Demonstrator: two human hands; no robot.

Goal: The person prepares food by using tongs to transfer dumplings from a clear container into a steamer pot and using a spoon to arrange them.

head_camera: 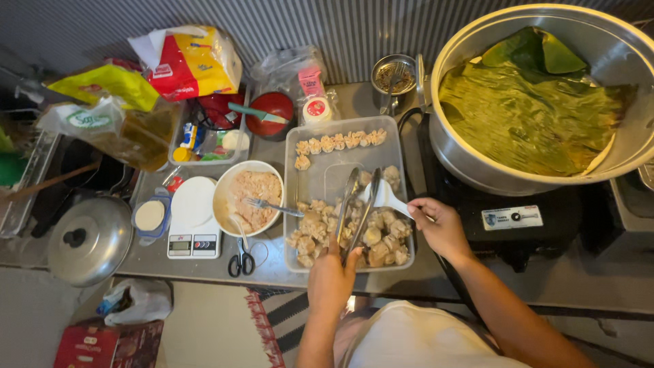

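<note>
My left hand (332, 276) grips metal tongs (359, 204) that reach over a clear plastic tray (320, 178). Several dumplings (378, 235) are piled at the tray's near end and a row of dumplings (339, 142) lines its far end. My right hand (439, 225) holds a white plastic spoon (386, 197) whose bowl lies over the tray beside the tongs' tips. To the left stands a white bowl of minced filling (251, 196) with a fork (271, 206) resting in it.
A big metal steamer pot (616, 48) lined with banana leaf (524, 116) sits on a portable stove (511, 218) at right. Left of the bowl are a kitchen scale (194, 235), scissors (240, 259), a pot lid (88, 240), bags and small containers.
</note>
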